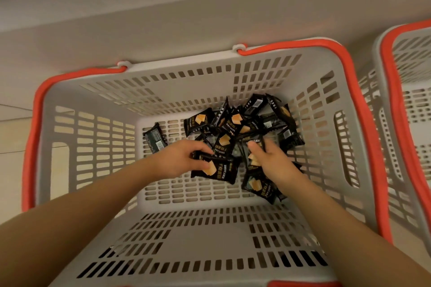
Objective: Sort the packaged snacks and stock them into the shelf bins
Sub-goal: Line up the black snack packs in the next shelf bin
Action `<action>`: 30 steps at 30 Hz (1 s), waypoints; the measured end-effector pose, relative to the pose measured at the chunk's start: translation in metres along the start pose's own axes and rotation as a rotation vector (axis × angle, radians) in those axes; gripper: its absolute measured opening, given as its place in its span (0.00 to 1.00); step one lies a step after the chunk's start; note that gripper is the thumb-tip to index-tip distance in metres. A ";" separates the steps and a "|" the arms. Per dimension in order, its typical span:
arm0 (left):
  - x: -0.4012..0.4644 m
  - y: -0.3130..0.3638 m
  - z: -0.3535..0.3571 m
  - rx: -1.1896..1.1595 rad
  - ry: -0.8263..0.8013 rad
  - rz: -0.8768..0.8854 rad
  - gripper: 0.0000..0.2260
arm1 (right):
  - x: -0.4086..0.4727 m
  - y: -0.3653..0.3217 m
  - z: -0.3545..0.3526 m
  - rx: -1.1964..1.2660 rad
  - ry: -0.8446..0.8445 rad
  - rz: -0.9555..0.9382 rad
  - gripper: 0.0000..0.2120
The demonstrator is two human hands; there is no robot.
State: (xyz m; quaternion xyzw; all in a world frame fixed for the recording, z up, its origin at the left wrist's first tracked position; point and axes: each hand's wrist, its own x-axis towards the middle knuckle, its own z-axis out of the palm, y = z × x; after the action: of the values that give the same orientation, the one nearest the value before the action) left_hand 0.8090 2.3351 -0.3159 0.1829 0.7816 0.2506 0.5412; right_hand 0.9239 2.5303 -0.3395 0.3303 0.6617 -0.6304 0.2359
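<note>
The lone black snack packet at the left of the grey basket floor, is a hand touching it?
No. The lone black snack packet lies apart from both the left hand and right hand.

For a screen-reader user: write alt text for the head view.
Two bare hands reach into a grey slotted basket with orange handles; the left hand pinches a black snack packet and the right hand rests on the pile of black packets. A second basket sits at right.

A pale floor point(163, 30) carries a grey basket point(210, 235) with red rim, standing near the wall. A second basket point(410, 100) of the same kind stands just beside it, on its right
</note>
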 end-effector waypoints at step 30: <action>-0.257 0.145 -0.053 -0.192 1.015 0.629 0.11 | -0.219 -0.253 0.101 0.397 0.003 -0.535 0.32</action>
State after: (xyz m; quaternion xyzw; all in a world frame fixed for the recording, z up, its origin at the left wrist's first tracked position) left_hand 0.8510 2.2988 -0.0207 0.2132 0.8246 0.5238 0.0149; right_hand 0.8749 2.4028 -0.0179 0.1850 0.5896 -0.7861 -0.0080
